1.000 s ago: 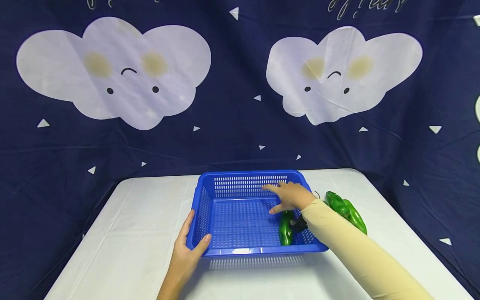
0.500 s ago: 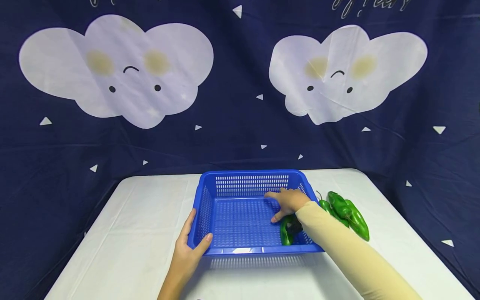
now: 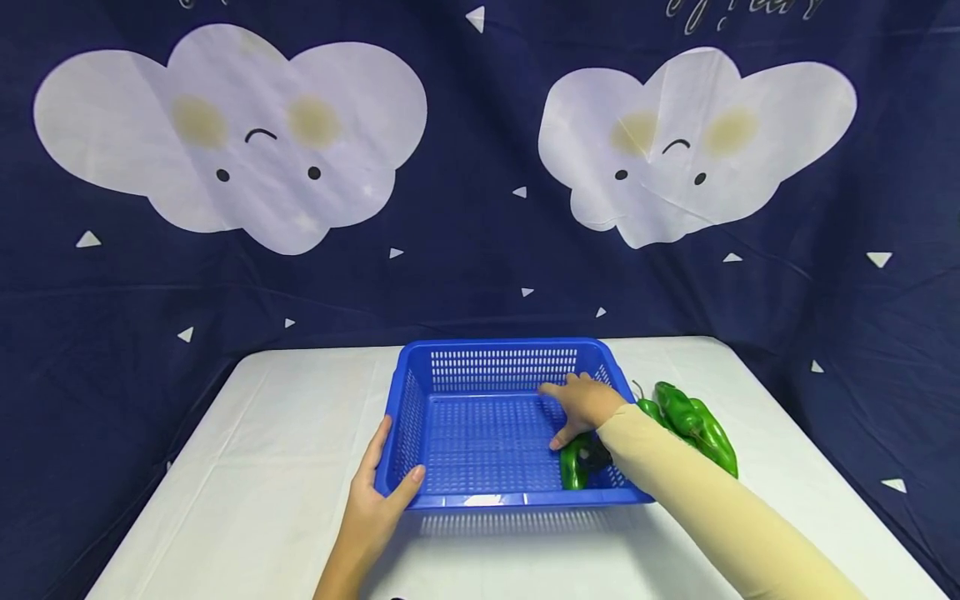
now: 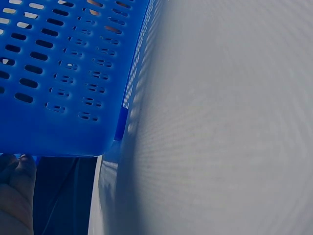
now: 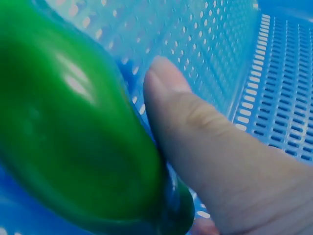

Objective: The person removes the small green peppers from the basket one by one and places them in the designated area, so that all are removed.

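Observation:
A blue plastic basket (image 3: 480,433) with slotted walls stands on the white table. My left hand (image 3: 367,508) grips its front left corner, thumb over the rim and fingers along the outside. Part of that hand (image 4: 17,196) shows under the basket's edge in the left wrist view. Inside the basket on the right, my right hand (image 3: 587,408) reaches down with thumb and fingers spread apart. A glossy green pepper (image 3: 574,468) lies below it at the right wall. In the right wrist view my straight thumb (image 5: 195,127) is beside the pepper (image 5: 83,122); the other fingers are mostly hidden.
Several more green peppers (image 3: 693,425) lie in a pile on the table (image 3: 300,442), just right of the basket. A dark object (image 3: 597,456) shows under my right wrist. Behind the table hangs a navy cloth (image 3: 480,250) with white clouds.
My right hand has lowered slightly inside the basket and come nearer to me, covering the pepper's upper end. My left hand stays on the corner.

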`<state>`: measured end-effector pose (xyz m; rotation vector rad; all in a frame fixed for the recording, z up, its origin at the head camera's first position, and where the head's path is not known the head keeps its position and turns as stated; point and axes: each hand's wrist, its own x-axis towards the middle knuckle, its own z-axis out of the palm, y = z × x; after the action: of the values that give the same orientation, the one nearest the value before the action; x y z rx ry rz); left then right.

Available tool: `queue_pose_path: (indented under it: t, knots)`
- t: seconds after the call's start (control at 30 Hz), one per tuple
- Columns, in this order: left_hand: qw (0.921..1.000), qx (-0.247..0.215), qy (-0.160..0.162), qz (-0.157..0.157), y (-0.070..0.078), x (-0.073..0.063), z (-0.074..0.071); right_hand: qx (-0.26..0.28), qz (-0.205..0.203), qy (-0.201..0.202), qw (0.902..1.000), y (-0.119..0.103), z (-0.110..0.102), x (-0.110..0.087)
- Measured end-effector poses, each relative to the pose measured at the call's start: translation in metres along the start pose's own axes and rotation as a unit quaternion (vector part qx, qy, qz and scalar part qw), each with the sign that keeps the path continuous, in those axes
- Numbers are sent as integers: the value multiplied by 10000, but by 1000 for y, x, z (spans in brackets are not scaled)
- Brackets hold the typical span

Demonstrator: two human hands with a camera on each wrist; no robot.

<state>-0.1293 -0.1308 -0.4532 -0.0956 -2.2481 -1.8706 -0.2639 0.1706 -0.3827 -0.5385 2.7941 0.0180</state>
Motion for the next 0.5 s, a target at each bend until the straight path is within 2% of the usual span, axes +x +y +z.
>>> queue_pose_path:
  t: [0.23, 0.5]
  knots:
    - [10000, -23, -8, -53, 0, -1, -1, -115, 148, 115, 9998, -3, -1, -6]
    - [10000, -30, -58, -23, 1, 0, -1, -358, 78, 116, 9993, -5, 0, -16]
